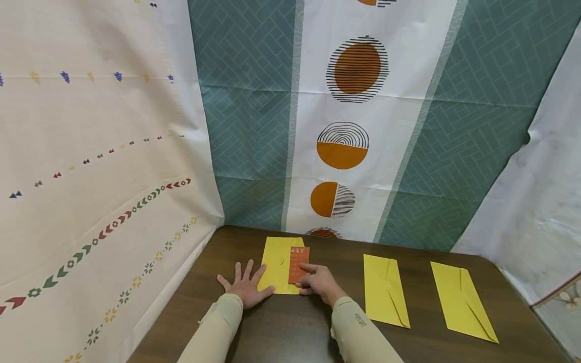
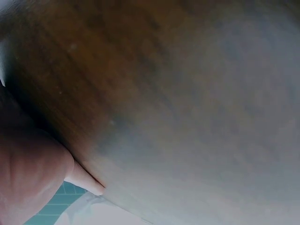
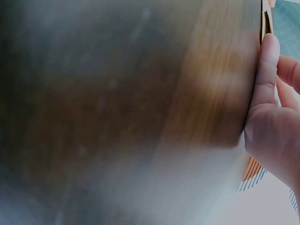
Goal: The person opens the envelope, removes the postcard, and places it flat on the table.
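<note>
At lower centre, the left hand (image 1: 246,289) spreads its fingers, thumb touching the envelope (image 1: 274,262); the right hand (image 1: 320,282) pinches the red card (image 1: 297,259) over it. Too light a left touch could let the envelope slide; a loose pinch, the card.

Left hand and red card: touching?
Apart. The head view shows a bare strip of the yellow envelope beneath the card, between the thumb of the left hand and the red card.
</note>
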Tool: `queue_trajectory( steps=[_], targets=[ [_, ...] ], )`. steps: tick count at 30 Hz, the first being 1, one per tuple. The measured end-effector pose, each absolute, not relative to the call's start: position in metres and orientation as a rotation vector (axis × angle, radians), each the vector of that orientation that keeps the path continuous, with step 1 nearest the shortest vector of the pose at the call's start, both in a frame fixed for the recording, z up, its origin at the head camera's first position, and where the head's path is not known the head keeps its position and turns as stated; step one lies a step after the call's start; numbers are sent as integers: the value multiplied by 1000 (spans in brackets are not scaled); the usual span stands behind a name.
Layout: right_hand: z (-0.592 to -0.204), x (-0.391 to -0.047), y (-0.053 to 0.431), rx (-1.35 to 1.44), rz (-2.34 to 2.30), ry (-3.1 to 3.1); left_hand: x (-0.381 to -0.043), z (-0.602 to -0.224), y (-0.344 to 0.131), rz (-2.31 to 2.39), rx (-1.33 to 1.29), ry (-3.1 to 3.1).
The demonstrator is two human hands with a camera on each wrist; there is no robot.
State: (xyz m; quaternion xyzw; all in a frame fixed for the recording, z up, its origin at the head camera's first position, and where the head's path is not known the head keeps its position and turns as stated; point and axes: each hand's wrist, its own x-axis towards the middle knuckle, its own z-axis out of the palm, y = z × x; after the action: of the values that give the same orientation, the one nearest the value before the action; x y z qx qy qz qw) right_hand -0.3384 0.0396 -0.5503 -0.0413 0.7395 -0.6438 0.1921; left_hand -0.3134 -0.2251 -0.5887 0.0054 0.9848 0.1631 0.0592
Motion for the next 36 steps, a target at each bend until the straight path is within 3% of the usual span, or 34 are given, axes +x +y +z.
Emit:
queue_trajectory(
  steps=[36],
  targets=[
    [-553,-340,55,-111,-1807,2054,-315,-595,-227,497,27,2996]
  ],
)
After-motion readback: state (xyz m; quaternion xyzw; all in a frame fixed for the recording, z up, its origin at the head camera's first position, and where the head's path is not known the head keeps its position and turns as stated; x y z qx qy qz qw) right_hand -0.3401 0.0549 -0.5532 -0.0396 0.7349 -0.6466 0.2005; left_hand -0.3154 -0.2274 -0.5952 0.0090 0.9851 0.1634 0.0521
